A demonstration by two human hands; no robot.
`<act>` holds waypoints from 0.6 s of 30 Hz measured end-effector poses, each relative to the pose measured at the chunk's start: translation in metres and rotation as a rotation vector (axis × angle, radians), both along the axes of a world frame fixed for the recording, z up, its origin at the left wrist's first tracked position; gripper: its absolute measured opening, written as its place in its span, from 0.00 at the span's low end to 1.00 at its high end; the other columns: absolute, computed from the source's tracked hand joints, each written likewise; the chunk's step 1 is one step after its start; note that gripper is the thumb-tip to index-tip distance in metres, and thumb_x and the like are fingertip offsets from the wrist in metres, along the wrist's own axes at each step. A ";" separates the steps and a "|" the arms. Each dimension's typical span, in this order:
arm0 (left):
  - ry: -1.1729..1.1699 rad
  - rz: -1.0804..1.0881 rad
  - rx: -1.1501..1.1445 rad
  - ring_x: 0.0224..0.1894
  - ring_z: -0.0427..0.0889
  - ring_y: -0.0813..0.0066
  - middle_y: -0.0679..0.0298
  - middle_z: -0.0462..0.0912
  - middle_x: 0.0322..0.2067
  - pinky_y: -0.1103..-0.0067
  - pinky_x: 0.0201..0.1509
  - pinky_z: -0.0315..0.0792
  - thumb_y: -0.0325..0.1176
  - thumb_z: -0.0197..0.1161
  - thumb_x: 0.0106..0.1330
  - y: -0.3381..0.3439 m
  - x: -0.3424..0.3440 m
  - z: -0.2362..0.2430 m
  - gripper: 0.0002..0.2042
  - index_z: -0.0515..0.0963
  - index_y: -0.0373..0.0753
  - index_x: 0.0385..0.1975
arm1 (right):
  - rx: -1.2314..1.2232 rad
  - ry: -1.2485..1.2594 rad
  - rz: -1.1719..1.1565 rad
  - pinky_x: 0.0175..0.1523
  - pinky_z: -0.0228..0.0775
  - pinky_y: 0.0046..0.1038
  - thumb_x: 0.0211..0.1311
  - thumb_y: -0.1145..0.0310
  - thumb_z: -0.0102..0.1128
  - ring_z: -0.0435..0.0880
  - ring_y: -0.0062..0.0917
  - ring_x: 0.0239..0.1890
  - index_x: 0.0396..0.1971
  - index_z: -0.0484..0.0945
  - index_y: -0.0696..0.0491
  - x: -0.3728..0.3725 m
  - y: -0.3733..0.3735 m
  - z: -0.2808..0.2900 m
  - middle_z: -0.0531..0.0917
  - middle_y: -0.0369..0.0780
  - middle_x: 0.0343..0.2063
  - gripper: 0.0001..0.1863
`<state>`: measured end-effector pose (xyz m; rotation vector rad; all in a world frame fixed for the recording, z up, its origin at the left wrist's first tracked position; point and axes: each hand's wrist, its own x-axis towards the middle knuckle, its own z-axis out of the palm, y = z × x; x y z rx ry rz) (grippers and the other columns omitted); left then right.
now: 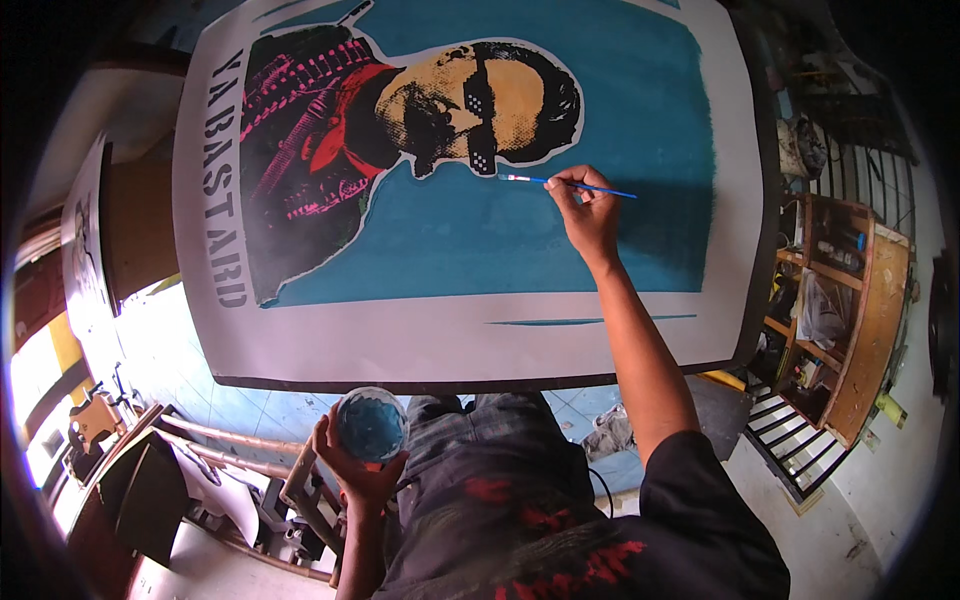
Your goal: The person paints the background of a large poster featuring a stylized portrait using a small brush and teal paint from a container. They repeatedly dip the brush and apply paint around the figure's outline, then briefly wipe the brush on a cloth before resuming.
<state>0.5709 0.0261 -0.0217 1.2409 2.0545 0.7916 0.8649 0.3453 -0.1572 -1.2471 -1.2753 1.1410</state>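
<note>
A thin blue-handled paintbrush (600, 188) is pinched in my right hand (588, 212), its tip pointing left. The bristles are at the white outline beside the dark glasses of a painted portrait (515, 100); whether they touch the surface I cannot tell. The portrait lies sideways on a large white sheet (450, 340), with teal paint (480, 240) around the figure. Below the sheet's near edge, my left hand (365, 475) is wrapped round a clear round cup (372, 425) of blue-teal paint.
A dark-edged table (400, 385) bears the sheet. At the right stand a wooden shelf unit (850, 320) with assorted items and a black metal rack (795, 445). Lower left are a wooden frame (230, 445) and dark panels (150, 500). Pale blue tiles (230, 405) show on the floor.
</note>
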 end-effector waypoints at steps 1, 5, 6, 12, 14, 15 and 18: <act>0.013 -0.006 -0.001 0.64 0.65 0.55 0.49 0.61 0.64 0.62 0.68 0.61 0.43 0.80 0.41 0.002 0.000 0.001 0.57 0.44 0.37 0.67 | 0.002 -0.005 -0.002 0.37 0.70 0.19 0.59 0.72 0.65 0.78 0.15 0.30 0.28 0.78 0.58 0.000 0.000 -0.001 0.81 0.34 0.25 0.06; 0.034 -0.001 -0.004 0.64 0.66 0.55 0.48 0.62 0.63 0.62 0.67 0.62 0.50 0.81 0.41 0.000 -0.002 -0.002 0.59 0.44 0.37 0.67 | -0.004 -0.052 0.017 0.40 0.70 0.19 0.60 0.75 0.63 0.78 0.15 0.32 0.29 0.78 0.58 -0.001 -0.001 -0.001 0.82 0.35 0.26 0.04; 0.027 0.015 0.002 0.64 0.66 0.55 0.48 0.62 0.63 0.62 0.67 0.62 0.52 0.81 0.41 0.000 -0.002 -0.003 0.59 0.44 0.37 0.67 | -0.007 -0.071 0.028 0.42 0.70 0.19 0.61 0.76 0.63 0.78 0.15 0.33 0.30 0.77 0.58 0.000 -0.001 -0.001 0.82 0.35 0.27 0.03; 0.015 -0.001 -0.019 0.65 0.62 0.55 0.49 0.57 0.64 0.62 0.70 0.57 0.41 0.81 0.38 -0.004 -0.006 -0.002 0.59 0.44 0.35 0.67 | 0.020 -0.051 -0.012 0.36 0.70 0.20 0.59 0.71 0.65 0.77 0.15 0.29 0.28 0.78 0.58 -0.003 -0.001 -0.003 0.81 0.34 0.24 0.06; -0.012 0.002 -0.025 0.66 0.61 0.55 0.50 0.56 0.64 0.62 0.70 0.57 0.40 0.81 0.38 -0.001 -0.004 0.003 0.58 0.44 0.35 0.67 | 0.010 -0.068 -0.010 0.36 0.70 0.19 0.59 0.71 0.65 0.77 0.15 0.29 0.28 0.78 0.57 -0.004 0.000 -0.002 0.81 0.34 0.24 0.06; 0.014 -0.003 -0.036 0.66 0.61 0.54 0.50 0.56 0.64 0.62 0.70 0.56 0.39 0.80 0.38 -0.002 -0.005 0.003 0.58 0.44 0.35 0.67 | 0.006 -0.078 -0.011 0.36 0.70 0.19 0.59 0.71 0.65 0.77 0.14 0.29 0.28 0.78 0.57 -0.004 0.000 -0.001 0.81 0.34 0.24 0.06; 0.049 -0.004 -0.052 0.66 0.60 0.54 0.50 0.55 0.64 0.61 0.70 0.56 0.37 0.79 0.37 -0.003 -0.005 0.003 0.57 0.44 0.35 0.67 | 0.010 -0.103 -0.023 0.35 0.70 0.19 0.59 0.71 0.65 0.77 0.14 0.28 0.28 0.78 0.57 -0.006 0.000 0.000 0.81 0.33 0.24 0.06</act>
